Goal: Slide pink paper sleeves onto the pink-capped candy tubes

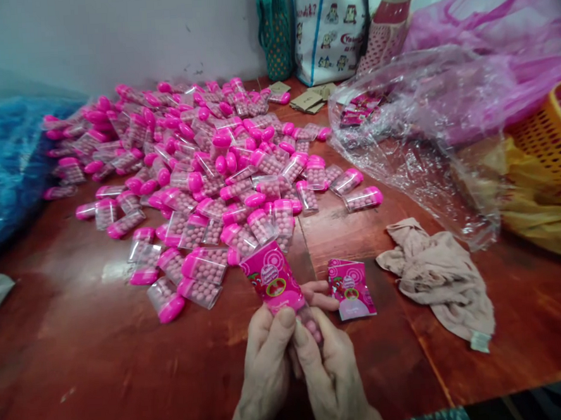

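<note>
In front of me, both hands are closed close together around one candy container and its printed wrapper. My left hand (266, 353) pinches the lower end of the pink printed sleeve (274, 277), its thumb on top. My right hand (331, 362) grips the clear candy container (312, 326), where pink balls show; its thumb lies over the near end and some fingers stretch out behind. The container's far part is hidden by the sleeve, so I cannot tell how far it sits inside. Just right of those fingers lies a small stack of flat pink sleeves (352, 291).
A heap of pink-capped candy containers (196, 164) covers the table's back left. A beige cloth (439, 282) lies at right, with a clear plastic bag (414, 145) behind it. A yellow basket (549, 139) stands far right, a blue bag (7, 170) far left.
</note>
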A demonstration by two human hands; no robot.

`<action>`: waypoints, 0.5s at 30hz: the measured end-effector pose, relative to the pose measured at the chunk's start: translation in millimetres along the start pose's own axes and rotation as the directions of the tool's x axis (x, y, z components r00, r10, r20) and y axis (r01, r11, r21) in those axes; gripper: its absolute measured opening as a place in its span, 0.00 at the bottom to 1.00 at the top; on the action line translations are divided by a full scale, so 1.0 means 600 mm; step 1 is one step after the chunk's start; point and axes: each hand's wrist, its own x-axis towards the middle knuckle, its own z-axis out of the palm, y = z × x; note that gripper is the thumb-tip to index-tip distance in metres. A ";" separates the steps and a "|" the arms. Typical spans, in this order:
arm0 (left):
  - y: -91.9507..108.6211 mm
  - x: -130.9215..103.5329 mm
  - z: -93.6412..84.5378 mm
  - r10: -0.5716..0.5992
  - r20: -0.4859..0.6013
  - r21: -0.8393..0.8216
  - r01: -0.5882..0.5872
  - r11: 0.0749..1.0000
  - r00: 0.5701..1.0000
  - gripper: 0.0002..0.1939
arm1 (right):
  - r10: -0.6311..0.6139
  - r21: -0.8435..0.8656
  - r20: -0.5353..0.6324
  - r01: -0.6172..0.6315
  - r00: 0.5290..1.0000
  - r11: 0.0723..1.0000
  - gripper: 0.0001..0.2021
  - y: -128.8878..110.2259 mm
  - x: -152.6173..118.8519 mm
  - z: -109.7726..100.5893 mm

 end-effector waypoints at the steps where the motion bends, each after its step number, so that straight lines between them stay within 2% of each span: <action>1: -0.001 -0.001 -0.002 -0.019 0.018 0.018 0.019 1.000 1.000 0.11 | -0.019 -0.003 0.010 0.019 1.000 1.000 0.17 -0.002 0.001 -0.001; 4: -0.005 -0.003 -0.005 -0.050 0.048 0.046 0.048 0.998 0.998 0.10 | -0.072 -0.058 0.026 0.073 0.997 0.996 0.16 -0.006 0.006 -0.011; 6: -0.007 -0.002 -0.006 -0.011 0.001 0.034 0.011 0.999 1.000 0.10 | -0.128 -0.151 0.023 0.130 0.992 0.980 0.14 -0.009 0.008 -0.025; 8: -0.009 -0.001 -0.007 0.046 -0.069 0.034 -0.043 0.998 0.997 0.09 | -0.225 -0.255 -0.034 0.209 0.974 0.944 0.11 -0.016 0.013 -0.044; 10: -0.011 -0.001 -0.009 0.030 -0.043 0.065 -0.028 0.998 0.999 0.09 | -0.304 -0.315 -0.124 0.253 0.944 0.915 0.10 -0.027 0.021 -0.064; 12: -0.013 -0.004 -0.011 -0.058 0.077 0.130 0.047 0.990 0.995 0.10 | -0.280 -0.289 -0.136 0.233 0.950 0.928 0.13 -0.039 0.031 -0.078; 15: -0.014 -0.006 -0.012 -0.164 0.194 0.225 0.119 0.967 0.967 0.12 | -0.109 -0.119 -0.013 0.107 0.994 0.987 0.11 -0.046 0.042 -0.084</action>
